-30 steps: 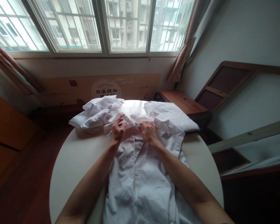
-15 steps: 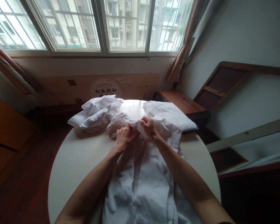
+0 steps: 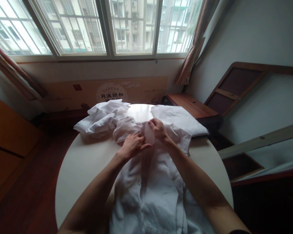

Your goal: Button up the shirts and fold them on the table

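A white shirt (image 3: 158,195) lies spread lengthwise over the round table, with its front opening running down the middle and its near end hanging toward me. My right hand (image 3: 158,129) pinches the fabric at the collar end of this shirt. Just left of it, my left hand (image 3: 134,143) rests on the cloth with its thumb stretched out and its fingers apart from the thumb. A pale curved piece of the collar (image 3: 149,133) shows between the two hands. The fingertips of the left hand are partly hidden in the folds.
A crumpled white cloth (image 3: 104,117) lies at the table's far left. Folded white fabric (image 3: 180,118) sits at the far right. The round white table (image 3: 88,175) stands before a barred window, and a low wooden bench (image 3: 191,105) is behind it at right.
My left hand has loosened from the fabric, its thumb now extended and the hand slightly lower. The right hand keeps its pinch, and the collar opening between the hands shows wider.
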A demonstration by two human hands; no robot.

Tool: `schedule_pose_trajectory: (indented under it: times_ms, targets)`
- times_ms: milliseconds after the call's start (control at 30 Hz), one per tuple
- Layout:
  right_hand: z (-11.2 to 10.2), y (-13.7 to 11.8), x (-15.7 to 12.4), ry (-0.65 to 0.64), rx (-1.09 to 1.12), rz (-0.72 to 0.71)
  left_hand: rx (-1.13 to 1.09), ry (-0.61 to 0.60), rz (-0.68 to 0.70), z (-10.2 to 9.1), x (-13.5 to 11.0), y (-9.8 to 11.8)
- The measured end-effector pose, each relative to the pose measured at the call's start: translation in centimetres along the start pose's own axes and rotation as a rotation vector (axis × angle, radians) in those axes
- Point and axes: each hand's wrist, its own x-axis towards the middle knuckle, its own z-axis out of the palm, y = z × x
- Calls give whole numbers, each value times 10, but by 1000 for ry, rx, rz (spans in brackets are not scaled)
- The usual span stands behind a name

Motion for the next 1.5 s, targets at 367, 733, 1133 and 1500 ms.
schedule_pose_trajectory:
  times_ms: [367, 733, 1133, 1500]
  targets:
    - [-10, -11, -2, -15, 161, -10, 475, 374, -387, -70, -18, -48]
    - [-9, -22, -6, -8, 15, -151, -562, 243, -281, 5, 23, -22]
    - [21, -18, -48, 44, -328, -149, -945, 184, -387, -2, 13, -19]
    - [25, -12, -45, -36, -201, 1, -1119, 122, -382, 15, 10, -31]
